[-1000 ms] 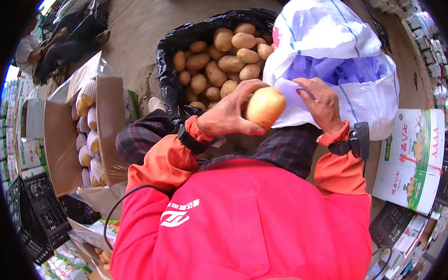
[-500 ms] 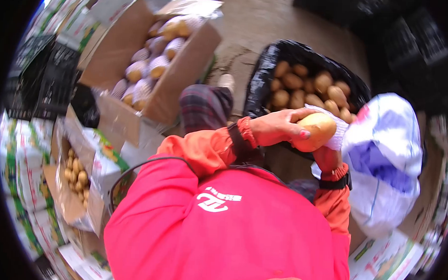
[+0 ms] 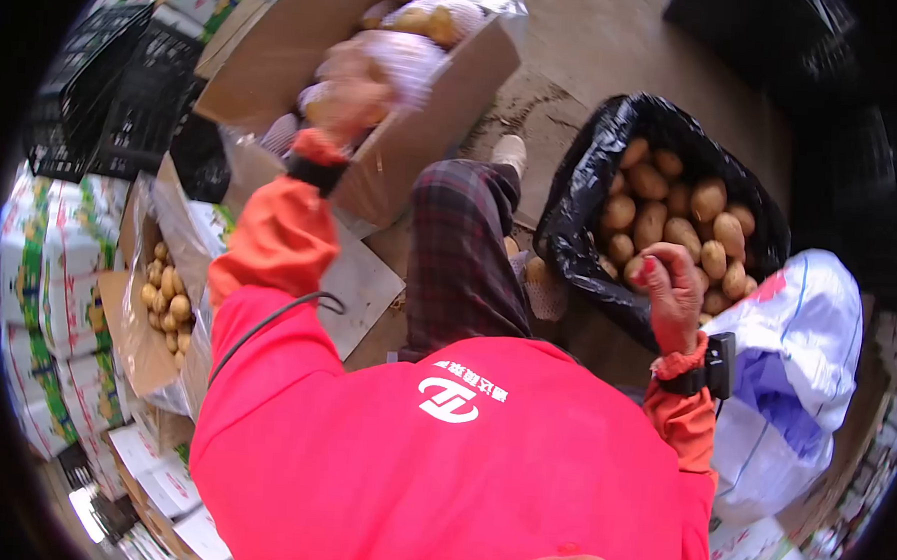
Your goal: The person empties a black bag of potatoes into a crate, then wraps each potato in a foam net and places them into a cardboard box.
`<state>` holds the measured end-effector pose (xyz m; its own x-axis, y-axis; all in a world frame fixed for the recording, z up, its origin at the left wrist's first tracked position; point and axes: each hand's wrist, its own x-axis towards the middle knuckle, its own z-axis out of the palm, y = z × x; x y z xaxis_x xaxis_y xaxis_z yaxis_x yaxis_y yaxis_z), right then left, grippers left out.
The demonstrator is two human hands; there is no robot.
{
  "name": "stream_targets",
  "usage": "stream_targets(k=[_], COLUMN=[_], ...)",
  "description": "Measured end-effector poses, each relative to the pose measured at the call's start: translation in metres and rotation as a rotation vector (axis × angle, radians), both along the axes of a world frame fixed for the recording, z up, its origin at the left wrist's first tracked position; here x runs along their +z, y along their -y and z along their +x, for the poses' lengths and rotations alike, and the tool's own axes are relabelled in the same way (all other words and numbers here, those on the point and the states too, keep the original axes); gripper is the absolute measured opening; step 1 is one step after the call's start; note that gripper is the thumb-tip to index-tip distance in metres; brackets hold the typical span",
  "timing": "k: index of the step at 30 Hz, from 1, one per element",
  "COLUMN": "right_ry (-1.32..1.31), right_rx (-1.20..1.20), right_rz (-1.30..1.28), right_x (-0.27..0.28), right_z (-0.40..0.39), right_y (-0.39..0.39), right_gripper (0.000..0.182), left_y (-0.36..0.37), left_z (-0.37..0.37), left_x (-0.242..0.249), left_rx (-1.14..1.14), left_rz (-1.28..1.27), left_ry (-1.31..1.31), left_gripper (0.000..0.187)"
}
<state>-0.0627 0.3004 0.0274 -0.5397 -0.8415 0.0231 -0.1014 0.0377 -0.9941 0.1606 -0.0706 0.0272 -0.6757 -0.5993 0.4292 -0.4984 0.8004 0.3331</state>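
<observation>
Blurred left hand [image 3: 351, 98] clasps a netted potato [image 3: 406, 66] at the box [image 3: 425, 124], right hand [image 3: 676, 302] curled; hasty release could bruise it.

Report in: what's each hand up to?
Left hand: blurred, at white-netted yellow potato, open brown cardboard box. Right hand: curled, no item visible, by black plastic-lined potato container. No obstruction visible.

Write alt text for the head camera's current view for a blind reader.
A person's blurred left hand is at white-netted potatoes in an open brown cardboard box; the right hand, fingers curled, is at a black plastic bag of bare brown potatoes, beside a white woven sack.
</observation>
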Motion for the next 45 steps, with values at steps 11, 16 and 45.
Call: stream_targets(k=[11,16,45], right_ry=[-0.165,-0.507,-0.921], right_rx=[-0.718,-0.811,-0.553], right_rz=[0.209,0.43,0.864], right_x=[-0.009,0.002,-0.045], right_z=[-0.056,-0.06,-0.113], right_y=[-0.191,-0.224,-0.275], right_gripper=[0.013,0.01,0.022], left_y=[0.057,-0.137,-0.328], left_z=[-0.033,-0.202,-0.288], left_x=[-0.044,-0.041,-0.235], left_rx=[-0.106,-0.714,-0.436], left_rz=[0.073,0.663,0.658], left_ry=[0.401,0.523,0.851], left_gripper=[0.036,0.039,0.083])
